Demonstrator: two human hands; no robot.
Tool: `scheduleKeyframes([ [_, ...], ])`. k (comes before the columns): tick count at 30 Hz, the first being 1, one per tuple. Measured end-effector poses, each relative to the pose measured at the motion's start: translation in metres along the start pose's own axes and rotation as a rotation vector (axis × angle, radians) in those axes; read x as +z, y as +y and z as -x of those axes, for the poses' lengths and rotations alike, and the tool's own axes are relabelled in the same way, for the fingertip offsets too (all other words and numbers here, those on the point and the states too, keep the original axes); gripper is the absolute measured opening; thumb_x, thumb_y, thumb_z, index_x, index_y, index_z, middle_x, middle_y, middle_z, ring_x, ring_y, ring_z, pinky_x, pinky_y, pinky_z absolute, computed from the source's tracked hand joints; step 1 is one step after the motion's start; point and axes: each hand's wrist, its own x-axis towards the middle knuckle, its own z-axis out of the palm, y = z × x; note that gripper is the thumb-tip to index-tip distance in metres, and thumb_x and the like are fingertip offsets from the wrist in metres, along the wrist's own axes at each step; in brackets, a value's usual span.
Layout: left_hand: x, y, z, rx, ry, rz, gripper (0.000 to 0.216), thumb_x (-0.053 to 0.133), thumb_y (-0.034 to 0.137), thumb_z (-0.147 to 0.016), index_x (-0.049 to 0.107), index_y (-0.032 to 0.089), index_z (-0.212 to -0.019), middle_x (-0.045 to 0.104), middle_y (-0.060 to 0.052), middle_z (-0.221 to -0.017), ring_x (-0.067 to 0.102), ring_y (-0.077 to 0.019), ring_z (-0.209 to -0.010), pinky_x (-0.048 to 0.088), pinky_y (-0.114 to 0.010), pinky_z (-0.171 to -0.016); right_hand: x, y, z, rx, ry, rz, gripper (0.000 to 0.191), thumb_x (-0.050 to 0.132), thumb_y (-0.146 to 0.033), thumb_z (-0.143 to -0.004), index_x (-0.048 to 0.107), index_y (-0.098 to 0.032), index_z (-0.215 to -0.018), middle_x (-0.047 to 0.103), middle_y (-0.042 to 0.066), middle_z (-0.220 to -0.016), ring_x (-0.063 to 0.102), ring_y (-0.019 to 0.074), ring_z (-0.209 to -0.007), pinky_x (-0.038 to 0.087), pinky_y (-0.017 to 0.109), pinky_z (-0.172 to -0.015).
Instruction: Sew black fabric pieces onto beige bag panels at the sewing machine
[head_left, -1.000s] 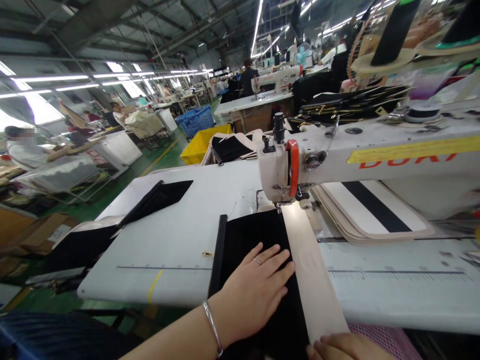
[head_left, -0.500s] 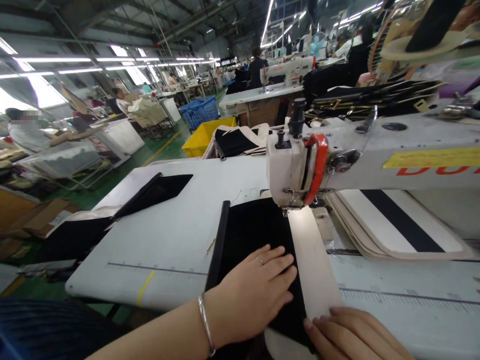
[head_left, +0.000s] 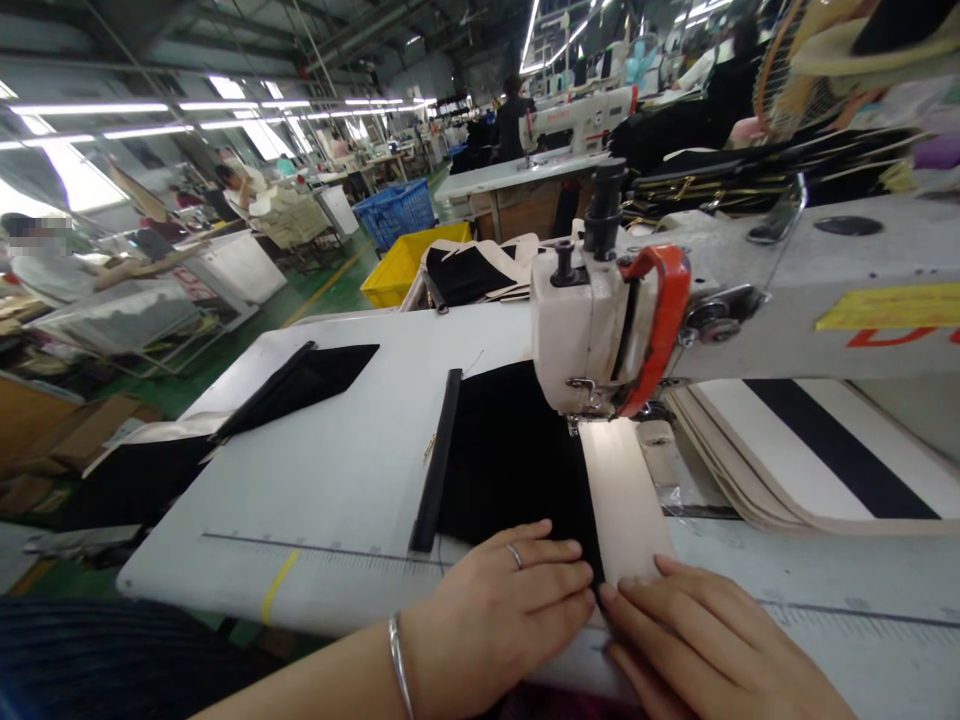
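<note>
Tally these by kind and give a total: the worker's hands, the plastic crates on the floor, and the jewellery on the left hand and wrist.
Hands: 2, left hand on the black fabric panel, right hand on the cream strip.
Plastic crates: 2, blue crate and yellow crate.
Jewellery: 2, ring and bangle.
Total: 6

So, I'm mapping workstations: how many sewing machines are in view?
2. The near sewing machine stands over the black fabric; the far sewing machine sits on a table behind. Others may be hidden farther back.
</note>
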Motion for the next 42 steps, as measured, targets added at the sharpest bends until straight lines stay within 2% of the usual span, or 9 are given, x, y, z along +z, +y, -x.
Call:
scheduleKeyframes([
  [5,0.000,-0.013,-0.011,0.017,-0.015,-0.026,0.027,0.044,0.018,-0.099,0.059,0.014,-0.121,0.064,-0.003,-0.127,0.050,-0.0172,-0.127,0.031,-0.036,-0.119,0.003,0.003,-0.008,0.086,-0.036,-0.033,0.026,0.046,-0.023,-0.095,0.068,-0.026,-0.108,0.070,-0.003,-0.104,0.064,0.0162,-0.094,0.052,0.033,-0.087],
  [11,-0.001,-0.030,-0.025,0.012,-0.048,-0.068,0.027,0.040,0.018,-0.100,0.060,0.013,-0.118,0.062,-0.006,-0.128,0.050,-0.0186,-0.127,0.035,-0.037,-0.116,0.014,0.012,-0.010,0.150,-0.091,-0.023,0.032,0.056,-0.029,-0.091,0.060,-0.018,-0.121,0.064,0.005,-0.112,0.056,0.0222,-0.104,0.046,0.040,-0.094],
  [17,0.000,-0.048,-0.037,0.011,-0.073,-0.087,0.026,0.041,0.015,-0.098,0.060,0.012,-0.116,0.062,-0.008,-0.126,0.052,-0.0188,-0.125,0.037,-0.035,-0.114,0.017,0.025,-0.023,0.207,-0.166,-0.046,0.031,0.057,-0.029,-0.090,0.057,-0.020,-0.120,0.062,0.005,-0.107,0.055,0.0215,-0.099,0.047,0.042,-0.089],
  [28,0.008,-0.081,-0.056,-0.063,-0.073,-0.066,0.020,0.048,0.014,-0.096,0.060,0.013,-0.111,0.062,-0.008,-0.121,0.055,-0.0195,-0.119,0.043,-0.035,-0.109,0.025,0.052,-0.050,0.236,-0.278,0.006,0.037,0.056,-0.036,-0.089,0.060,-0.019,-0.122,0.061,0.007,-0.110,0.054,0.0251,-0.102,0.046,0.045,-0.092],
  [35,0.022,-0.096,-0.062,-0.181,-0.007,-0.032,0.022,0.050,0.010,-0.092,0.060,0.015,-0.112,0.062,-0.007,-0.118,0.058,-0.0198,-0.113,0.049,-0.034,-0.101,0.030,0.059,-0.060,0.281,-0.318,0.084,0.043,0.048,-0.039,-0.091,0.056,-0.019,-0.128,0.060,0.009,-0.119,0.060,0.0263,-0.097,0.050,0.046,-0.084],
  [42,0.024,-0.100,-0.066,-0.239,0.059,-0.035,0.025,0.051,0.005,-0.089,0.063,0.017,-0.108,0.067,-0.005,-0.110,0.062,-0.0193,-0.104,0.052,-0.034,-0.096,0.033,0.061,-0.062,0.313,-0.324,0.122,0.043,0.046,-0.041,-0.092,0.055,-0.018,-0.128,0.062,0.010,-0.119,0.060,0.0267,-0.100,0.048,0.045,-0.088],
])
